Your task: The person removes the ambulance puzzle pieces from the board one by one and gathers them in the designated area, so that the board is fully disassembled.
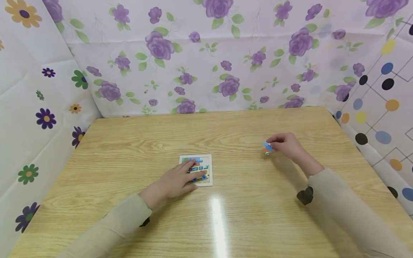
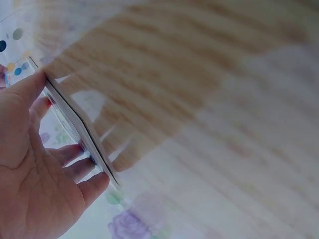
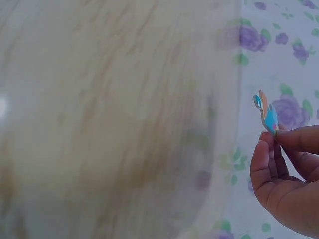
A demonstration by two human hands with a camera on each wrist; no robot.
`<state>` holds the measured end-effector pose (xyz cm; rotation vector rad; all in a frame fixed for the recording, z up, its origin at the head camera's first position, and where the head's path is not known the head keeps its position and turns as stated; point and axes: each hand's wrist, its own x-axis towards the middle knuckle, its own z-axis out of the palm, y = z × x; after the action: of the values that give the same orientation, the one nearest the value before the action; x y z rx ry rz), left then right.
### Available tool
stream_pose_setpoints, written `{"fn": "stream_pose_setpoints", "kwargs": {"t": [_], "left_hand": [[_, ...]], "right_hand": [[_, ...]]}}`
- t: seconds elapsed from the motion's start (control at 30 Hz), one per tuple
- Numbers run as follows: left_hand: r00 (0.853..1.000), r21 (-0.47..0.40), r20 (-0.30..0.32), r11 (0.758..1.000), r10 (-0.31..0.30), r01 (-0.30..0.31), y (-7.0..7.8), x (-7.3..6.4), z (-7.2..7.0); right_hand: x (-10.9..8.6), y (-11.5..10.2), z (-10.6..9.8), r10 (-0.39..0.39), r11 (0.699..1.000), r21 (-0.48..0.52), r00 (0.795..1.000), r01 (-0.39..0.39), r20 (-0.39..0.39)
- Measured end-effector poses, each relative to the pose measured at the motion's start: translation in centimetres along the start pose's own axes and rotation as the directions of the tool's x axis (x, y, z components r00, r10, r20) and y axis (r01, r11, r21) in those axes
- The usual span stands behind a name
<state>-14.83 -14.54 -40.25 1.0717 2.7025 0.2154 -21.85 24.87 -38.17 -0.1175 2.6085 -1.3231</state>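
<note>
A small white-framed jigsaw puzzle (image 1: 209,182) with a yellow bus picture lies on the table. My left hand (image 1: 175,180) rests over its left part with the fingers spread, covering some of the picture. From the left wrist, the fingertips and thumb of that hand (image 2: 45,164) touch the puzzle, which is seen edge-on. Off to the right, my right hand (image 1: 285,146) pinches a jigsaw piece (image 1: 266,147) between thumb and fingers, above the table. Blue and orange show on the piece (image 3: 269,119) in the right wrist view. White backing shows at the puzzle's upper right.
The wooden table (image 1: 245,215) has a bright streak of reflected light in front of the puzzle. A purple-flowered cloth (image 1: 200,71) hangs behind it, and patterned cloths flank both sides. Dark bands show under both sleeves.
</note>
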Motion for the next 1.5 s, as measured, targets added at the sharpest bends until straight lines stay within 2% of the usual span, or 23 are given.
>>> {"fn": "stream_pose_setpoints", "kwargs": {"t": [0.3, 0.47, 0.83, 0.97, 1.07, 1.3, 1.5], "left_hand": [[1.000, -0.032, -0.002, 0.999, -0.002, 0.002, -0.2, 0.0, 0.2], [1.000, -0.025, -0.006, 1.000, 0.008, -0.008, -0.2, 0.0, 0.3], [1.000, 0.006, -0.020, 1.000, 0.018, -0.017, -0.3, -0.1, 0.3], [1.000, -0.003, -0.025, 1.000, 0.010, -0.010, -0.4, -0.1, 0.4], [1.000, -0.020, -0.019, 1.000, -0.006, 0.006, -0.5, 0.0, 0.5], [0.999, -0.068, 0.002, 0.996, -0.053, 0.053, -0.5, 0.1, 0.4], [0.995, -0.101, 0.021, 0.990, -0.100, 0.102, -0.5, -0.1, 0.3]], "right_hand": [[0.2, 2.2, 0.0, 0.091, 0.995, -0.037, 0.995, -0.089, 0.045], [0.2, 2.8, 0.4, 0.109, 0.993, -0.051, 0.992, -0.107, 0.055], [0.2, 2.5, 0.7, 0.026, 0.983, -0.184, 1.000, -0.024, 0.011], [0.2, 1.9, 1.0, -0.035, 0.969, -0.245, 0.999, 0.032, -0.009], [0.3, 1.1, 1.4, -0.068, 0.965, -0.254, 0.998, 0.064, -0.007], [0.7, -1.5, 3.1, -0.041, 0.989, -0.140, 0.999, 0.044, 0.028], [1.1, -3.7, 5.0, -0.096, 0.986, -0.131, 0.995, 0.099, 0.029]]}}
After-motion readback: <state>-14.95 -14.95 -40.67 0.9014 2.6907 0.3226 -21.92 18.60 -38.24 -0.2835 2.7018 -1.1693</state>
